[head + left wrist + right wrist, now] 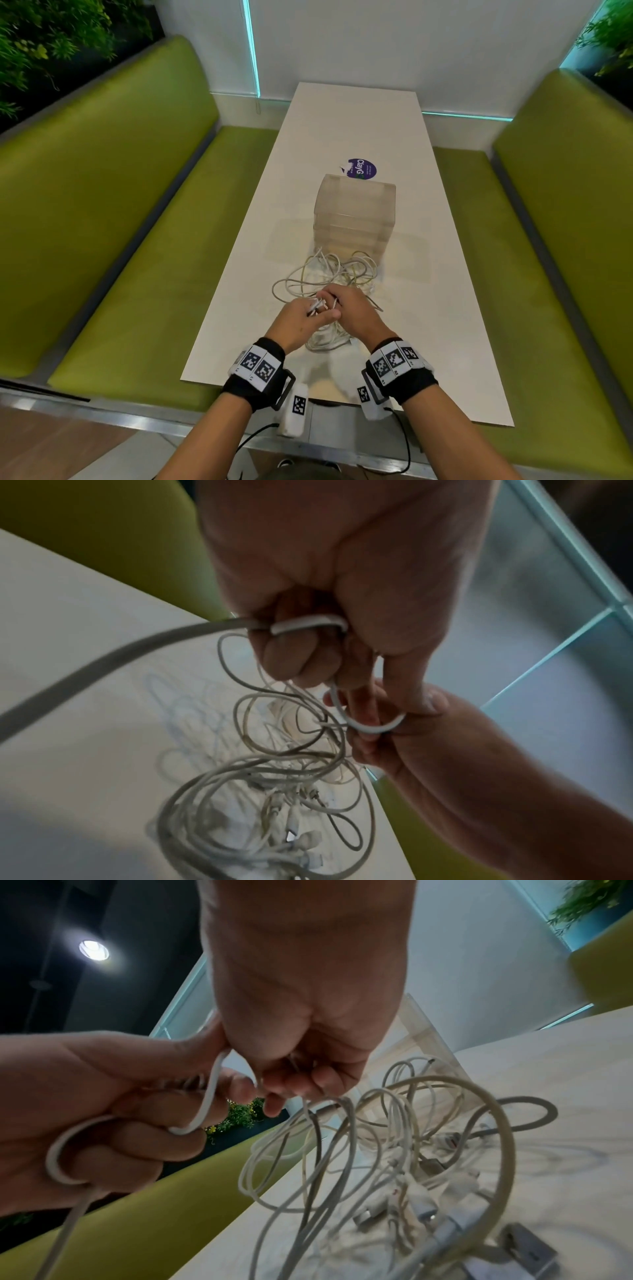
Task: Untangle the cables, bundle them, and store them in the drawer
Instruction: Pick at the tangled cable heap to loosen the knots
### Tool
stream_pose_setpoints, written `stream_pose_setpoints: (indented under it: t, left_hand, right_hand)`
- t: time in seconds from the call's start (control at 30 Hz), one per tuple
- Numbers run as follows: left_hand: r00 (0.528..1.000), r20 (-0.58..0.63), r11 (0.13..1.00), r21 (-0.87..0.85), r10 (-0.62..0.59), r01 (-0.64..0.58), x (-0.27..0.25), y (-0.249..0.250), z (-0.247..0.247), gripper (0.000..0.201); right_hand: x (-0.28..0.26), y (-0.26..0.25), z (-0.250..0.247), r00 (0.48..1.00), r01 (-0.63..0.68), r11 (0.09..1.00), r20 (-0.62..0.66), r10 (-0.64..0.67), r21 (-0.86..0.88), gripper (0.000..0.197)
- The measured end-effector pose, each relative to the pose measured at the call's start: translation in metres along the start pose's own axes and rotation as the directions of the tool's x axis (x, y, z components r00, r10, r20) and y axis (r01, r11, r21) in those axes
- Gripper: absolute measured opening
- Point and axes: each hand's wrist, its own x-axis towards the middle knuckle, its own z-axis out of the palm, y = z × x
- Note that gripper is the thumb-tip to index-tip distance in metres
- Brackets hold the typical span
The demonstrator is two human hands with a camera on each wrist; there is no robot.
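A tangle of white cables (329,274) lies on the white table (428,342), just in front of a clear plastic drawer unit (354,214). My left hand (301,317) grips one white cable (308,623), which loops round its curled fingers (291,656). My right hand (349,310) meets it from the right and pinches the same cable (209,1096) between thumb and fingertips (274,1104). Both hands hover over the near part of the pile. Loose loops and several plugs (421,1204) hang and lie below them.
Green padded benches (120,222) flank the table on both sides. A purple round sticker (362,169) lies on the table behind the drawer unit. A white wall closes the far end, with plants at the upper corners.
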Motion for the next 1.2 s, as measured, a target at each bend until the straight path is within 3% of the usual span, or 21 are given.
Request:
stream_pose_setpoints:
  t: [0.1, 0.3, 0.53, 0.6, 0.67, 0.8, 0.97, 1.1, 1.2]
  left_hand:
    - [0.998, 0.048, 0.999, 0.010, 0.037, -0.038, -0.007, 0.006, 0.003, 0.031]
    - [1.000, 0.008, 0.939, -0.343, -0.029, 0.030, -0.020, 0.026, -0.005, 0.030]
    - [0.995, -0.079, 0.704, -0.703, 0.067, -0.103, -0.041, 0.046, -0.035, 0.031]
    - [0.983, -0.179, 0.737, -0.661, 0.027, -0.140, -0.039, 0.038, -0.044, 0.033]
    - [0.959, -0.281, 0.825, -0.552, -0.046, -0.122, -0.032, 0.029, -0.047, 0.031]
    - [0.932, -0.352, 0.932, -0.360, -0.082, -0.054, -0.014, 0.012, -0.032, 0.013]
    - [0.968, -0.253, 0.949, -0.306, -0.010, -0.070, 0.002, 0.004, -0.008, 0.018]
    - [0.959, -0.281, 0.965, -0.238, 0.044, -0.114, 0.007, 0.007, -0.002, 0.027]
    - [0.935, -0.355, 0.952, -0.285, -0.001, -0.107, 0.008, 0.008, 0.001, 0.021]
  right_hand:
    - [0.003, -0.002, -0.002, 0.999, -0.032, 0.999, -0.012, 0.032, 0.005, 0.015]
    - [0.009, 0.002, 0.002, 0.998, 0.004, 0.999, -0.055, -0.007, -0.054, 0.007]
    - [0.027, 0.023, 0.005, 0.994, -0.019, 0.999, -0.112, 0.014, -0.044, 0.009]
    - [0.025, 0.024, 0.004, 0.996, -0.010, 0.999, -0.088, 0.013, 0.037, 0.012]
    - [0.019, 0.022, 0.002, 0.997, -0.017, 0.992, -0.072, 0.027, 0.129, 0.018]
    - [0.010, 0.014, 0.002, 0.998, -0.001, 0.986, -0.059, 0.011, 0.167, 0.021]
    - [0.007, -0.010, -0.002, 0.999, 0.033, 0.997, 0.027, -0.035, 0.064, 0.035]
    - [0.008, -0.015, -0.007, 1.000, -0.005, 0.999, 0.025, 0.006, -0.032, 0.036]
    - [0.006, -0.016, -0.003, 0.999, 0.007, 0.992, 0.036, -0.003, -0.128, 0.028]
